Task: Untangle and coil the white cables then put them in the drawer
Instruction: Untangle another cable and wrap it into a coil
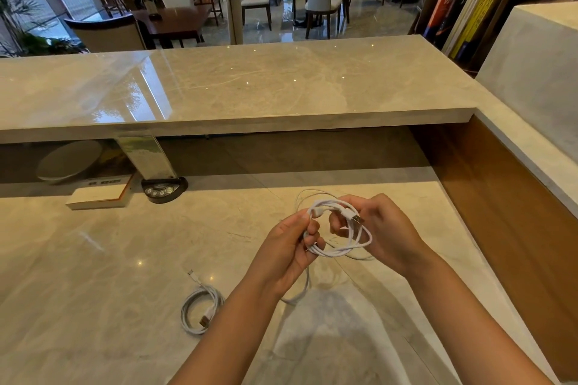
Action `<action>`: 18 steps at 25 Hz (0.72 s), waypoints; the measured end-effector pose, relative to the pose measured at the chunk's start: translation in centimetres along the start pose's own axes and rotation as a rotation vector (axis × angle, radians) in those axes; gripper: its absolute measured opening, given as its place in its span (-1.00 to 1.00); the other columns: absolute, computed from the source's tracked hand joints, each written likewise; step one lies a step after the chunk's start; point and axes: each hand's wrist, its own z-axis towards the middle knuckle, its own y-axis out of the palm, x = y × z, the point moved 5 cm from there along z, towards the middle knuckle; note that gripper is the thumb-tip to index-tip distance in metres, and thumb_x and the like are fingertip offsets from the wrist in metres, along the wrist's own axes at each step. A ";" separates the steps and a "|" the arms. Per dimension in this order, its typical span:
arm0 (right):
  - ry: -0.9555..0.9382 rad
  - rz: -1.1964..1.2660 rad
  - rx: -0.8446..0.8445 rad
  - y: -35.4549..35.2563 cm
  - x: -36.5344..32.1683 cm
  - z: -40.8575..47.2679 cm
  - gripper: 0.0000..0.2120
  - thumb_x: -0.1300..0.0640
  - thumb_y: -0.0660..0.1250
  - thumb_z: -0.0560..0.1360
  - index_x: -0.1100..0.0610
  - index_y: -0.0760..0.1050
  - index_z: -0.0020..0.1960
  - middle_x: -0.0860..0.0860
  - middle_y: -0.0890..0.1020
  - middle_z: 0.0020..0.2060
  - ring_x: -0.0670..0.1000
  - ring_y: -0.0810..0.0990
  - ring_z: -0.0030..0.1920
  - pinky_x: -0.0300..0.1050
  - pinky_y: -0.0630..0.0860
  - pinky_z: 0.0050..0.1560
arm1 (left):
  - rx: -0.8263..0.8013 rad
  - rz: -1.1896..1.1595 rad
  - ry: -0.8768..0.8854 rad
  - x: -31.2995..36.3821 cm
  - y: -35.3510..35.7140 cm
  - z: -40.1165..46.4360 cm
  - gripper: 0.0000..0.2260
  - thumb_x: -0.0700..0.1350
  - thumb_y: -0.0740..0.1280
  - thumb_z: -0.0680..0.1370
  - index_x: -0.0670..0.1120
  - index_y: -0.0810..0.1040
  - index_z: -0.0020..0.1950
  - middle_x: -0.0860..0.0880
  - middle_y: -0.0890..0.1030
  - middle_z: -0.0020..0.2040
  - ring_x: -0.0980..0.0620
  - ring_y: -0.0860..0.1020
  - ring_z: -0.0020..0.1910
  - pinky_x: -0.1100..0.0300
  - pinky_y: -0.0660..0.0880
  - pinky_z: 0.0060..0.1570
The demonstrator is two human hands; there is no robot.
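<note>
Above the marble desk [93, 259] I hold a white USB cable [350, 248] wound into loose loops. My left hand [291, 247] pinches the left side of the loops between thumb and fingers. My right hand [384, 231] grips the right side, with the metal USB plug sticking out by its fingertips. One strand of this cable hangs down under my left wrist. A second white cable [200, 309] lies coiled on the desk to the left of my left forearm, its small plug pointing away from me. No drawer is in view.
A raised marble counter [250, 84] runs across behind the desk, and a wood-lined wall [500, 197] closes the right side. At the back left of the desk stand a white box [97, 197], a round black device [164, 189] and a grey dish [68, 162].
</note>
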 end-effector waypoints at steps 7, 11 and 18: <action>-0.149 -0.763 0.092 0.5 -1.2 -0.1 -0.76 0.16 0.33 0.47 -0.10 0.37 0.04 -0.04 0.62 -0.15 -0.05 0.57 -0.18 -0.12 0.52 -0.11 | 0.015 0.324 0.013 0.2 0.1 -0.8 -0.77 -0.23 0.13 0.61 -0.22 0.58 0.00 -0.03 0.45 -0.41 0.13 0.40 -0.48 0.25 0.56 -0.27; -0.388 -1.224 0.234 1.3 -2.2 -0.7 -0.90 0.08 0.37 0.46 0.01 0.52 -0.03 -0.06 0.65 -0.13 0.02 0.57 -0.19 -0.21 0.38 -0.21 | 0.025 0.465 0.013 0.8 0.4 -0.9 -0.80 -0.23 0.16 0.61 -0.22 0.58 0.01 -0.03 0.47 -0.40 0.12 0.41 -0.46 0.21 0.60 -0.19; -0.440 -0.920 0.367 0.5 -3.5 -0.6 -0.97 0.15 0.34 0.48 0.06 0.50 -0.13 -0.05 0.63 -0.14 -0.07 0.58 -0.09 -0.22 0.49 -0.17 | 0.043 0.526 0.039 1.0 0.2 -0.8 -0.80 -0.23 0.17 0.60 -0.24 0.57 -0.01 -0.02 0.45 -0.40 0.14 0.36 -0.49 0.28 0.51 -0.33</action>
